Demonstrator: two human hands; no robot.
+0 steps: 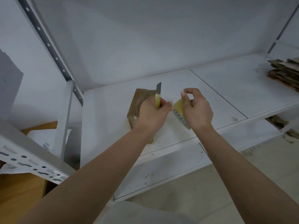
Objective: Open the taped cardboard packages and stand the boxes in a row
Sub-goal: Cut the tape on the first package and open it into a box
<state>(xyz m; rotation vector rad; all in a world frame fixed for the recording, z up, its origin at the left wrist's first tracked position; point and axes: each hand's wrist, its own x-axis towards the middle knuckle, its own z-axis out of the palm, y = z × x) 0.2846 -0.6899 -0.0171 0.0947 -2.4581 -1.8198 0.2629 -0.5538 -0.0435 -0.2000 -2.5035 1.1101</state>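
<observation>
The left hand (152,113) has its grip curled round a yellow-handled cutter (158,96), blade up toward 12 o'clock, while the right hand (196,109) pinches a strip of yellowish tape (178,107). The brown cardboard package (138,107) lies flat on the white shelf (218,101), directly under the left hand. The step looks like stripping tape off; next, shed the strip and spread the package open.

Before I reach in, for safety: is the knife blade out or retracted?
Out: the utility knife in the left hand shows bare blade above its yellow handle.
</observation>
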